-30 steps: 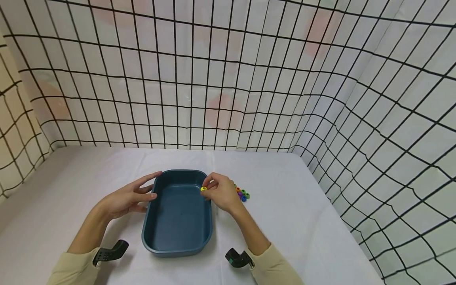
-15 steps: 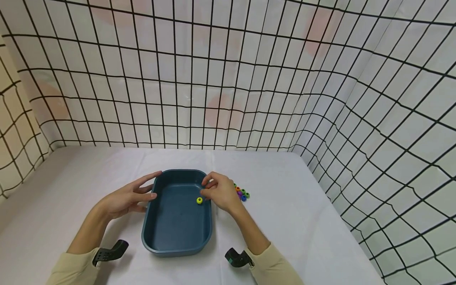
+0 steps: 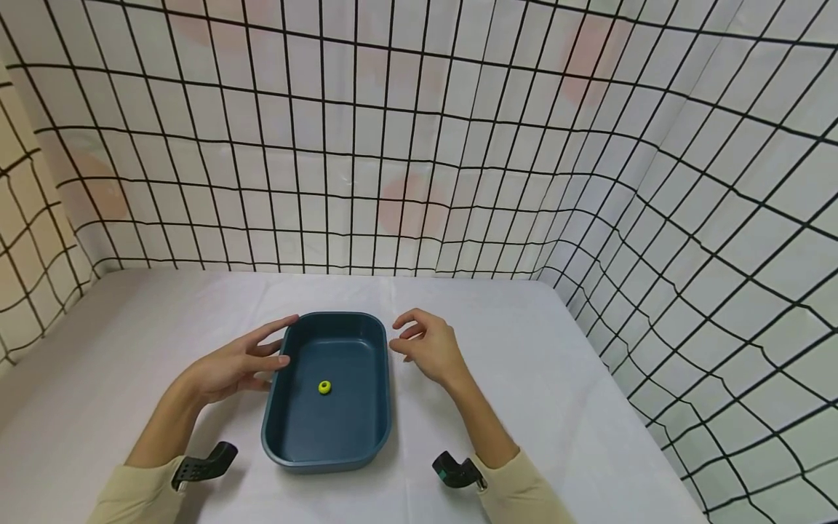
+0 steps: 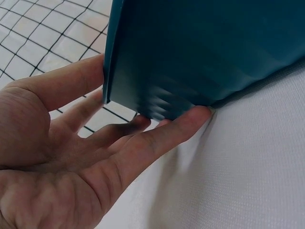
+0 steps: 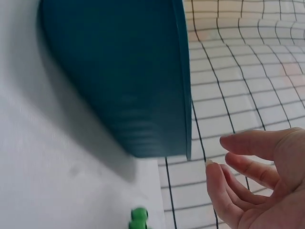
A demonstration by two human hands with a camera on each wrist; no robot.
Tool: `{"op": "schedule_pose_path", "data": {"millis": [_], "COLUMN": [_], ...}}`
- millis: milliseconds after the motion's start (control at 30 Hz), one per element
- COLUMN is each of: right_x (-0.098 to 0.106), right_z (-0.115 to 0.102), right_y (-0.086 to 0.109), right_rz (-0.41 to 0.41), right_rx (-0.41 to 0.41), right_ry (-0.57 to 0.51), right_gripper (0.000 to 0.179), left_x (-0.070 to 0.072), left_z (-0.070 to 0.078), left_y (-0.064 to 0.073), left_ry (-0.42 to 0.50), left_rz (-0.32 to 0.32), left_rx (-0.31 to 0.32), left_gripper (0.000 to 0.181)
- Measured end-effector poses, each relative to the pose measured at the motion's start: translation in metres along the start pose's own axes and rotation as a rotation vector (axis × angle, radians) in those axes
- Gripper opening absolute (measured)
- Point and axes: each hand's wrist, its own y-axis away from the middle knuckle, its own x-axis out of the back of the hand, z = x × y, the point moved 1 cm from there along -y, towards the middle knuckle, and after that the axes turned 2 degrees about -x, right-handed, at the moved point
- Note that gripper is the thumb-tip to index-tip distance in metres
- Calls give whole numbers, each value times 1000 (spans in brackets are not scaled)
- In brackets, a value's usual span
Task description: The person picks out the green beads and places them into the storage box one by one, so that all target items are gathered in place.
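A yellow bead (image 3: 324,387) with a hole through it lies on the floor of a dark blue tray (image 3: 327,463), left of its middle. My left hand (image 3: 236,364) touches the tray's left wall and rim with outstretched fingers; the left wrist view shows one fingertip down by the table. Just beyond the tray's right rim, my right hand (image 3: 428,346) hovers with loosely bent fingers and holds nothing. In the right wrist view, green beads (image 5: 138,218) lie on the table past the tray's end. The head view has these beads hidden behind the right hand.
White cloth covers the table (image 3: 524,407). Black netting (image 3: 353,167) over white sheeting rises along the back and both sides. Small black cameras are strapped to both wrists, such as the left wrist camera (image 3: 206,464).
The yellow bead left my right hand's fingers, dropped into the tray and rolled left towards its middle. My right hand moved right, over the loose beads. The left hand kept still.
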Motion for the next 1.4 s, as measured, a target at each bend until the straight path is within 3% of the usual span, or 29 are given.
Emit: {"op": "schedule_pose_path", "data": {"millis": [467,733,1400], "right_x": [44,60,63], "right_z": [41,62,91], "right_y": [6,4,-2], "right_rz": [46,8,28], "right_rx": [-150,-256,-316], "right_ry": [109,145,142], "right_gripper": [24,27,22], "left_x": [-1,-1,3], "left_z": [1,1,-3], "left_y": [1,3,0], "left_ry": [2,2,19], "left_rz": [3,0,-14], "left_rx": [0,-8,-12], "left_gripper": [82,83,82]}}
